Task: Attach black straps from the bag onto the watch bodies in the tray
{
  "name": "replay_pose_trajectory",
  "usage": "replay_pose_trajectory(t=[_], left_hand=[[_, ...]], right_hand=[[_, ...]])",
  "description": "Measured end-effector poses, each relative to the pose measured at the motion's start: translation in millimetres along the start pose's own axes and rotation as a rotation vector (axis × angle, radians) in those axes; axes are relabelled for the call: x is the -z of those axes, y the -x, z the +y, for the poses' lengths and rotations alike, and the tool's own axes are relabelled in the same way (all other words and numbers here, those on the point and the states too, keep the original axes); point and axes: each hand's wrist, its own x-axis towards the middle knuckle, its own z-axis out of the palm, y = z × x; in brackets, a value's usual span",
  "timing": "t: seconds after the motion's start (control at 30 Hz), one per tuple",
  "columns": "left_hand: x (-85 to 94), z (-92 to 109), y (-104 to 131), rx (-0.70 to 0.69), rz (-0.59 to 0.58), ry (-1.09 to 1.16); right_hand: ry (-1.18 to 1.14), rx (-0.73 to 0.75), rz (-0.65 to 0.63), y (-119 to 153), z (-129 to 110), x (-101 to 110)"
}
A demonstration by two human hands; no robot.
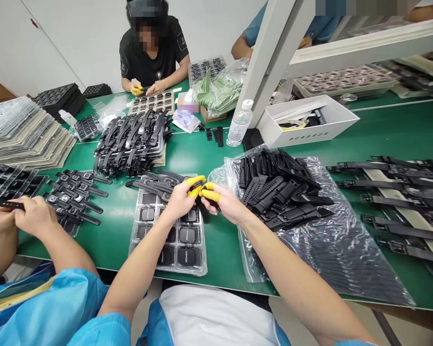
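My left hand (180,199) and my right hand (225,201), with yellow finger cots on some fingers, meet above the tray's right edge. Pinched between their fingertips is a small dark watch (198,184), mostly hidden. A black watch strap (205,214) shows below, partly covered by my right hand's fingers. Beneath my left arm lies a clear plastic tray (204,259) with square black watch cases (186,235) in its pockets. Strapped watches (153,185) lie across its far end. Right of my right hand, loose black straps (274,187) are heaped on a plastic bag (331,259).
At left, a co-worker's hands (34,216) hold a strap beside watches (70,194). Another person (153,53) works across the green table (186,149). Behind stand stacked watches (132,144), a bottle (240,124), a white box (310,127) and a metal post (263,62). More watches (403,206) lie right.
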Motion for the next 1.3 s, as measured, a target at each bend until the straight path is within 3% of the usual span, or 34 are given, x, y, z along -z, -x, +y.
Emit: replay_pose_trajectory(t=[0.13, 0.3, 0.5, 0.73, 1.07, 1.3], left_hand=[[6.0, -5, 1, -0.230, -0.065, -0.255], [10.0, -3, 0, -0.319, -0.104, -0.307], [5.2, -3, 1, -0.289, -0.056, -0.297], [10.3, 5, 4, -0.204, -0.154, -0.248], [9.1, 11, 1, -0.268, -0.171, -0.328], [7.8, 10, 1, -0.271, -0.169, -0.418]], right_hand=[[-0.009, -0.058, -0.045, 1, 1, 0], [-0.091, -0.079, -0.013, 0, 1, 0], [-0.168, -0.028, 0.040, -3, 2, -1], [-0.206, -0.047, 0.049, -2, 3, 1], [-0.136, -0.076, 0.056, -3, 0, 4], [-0.222, -0.088, 0.045, -3, 0, 4]])
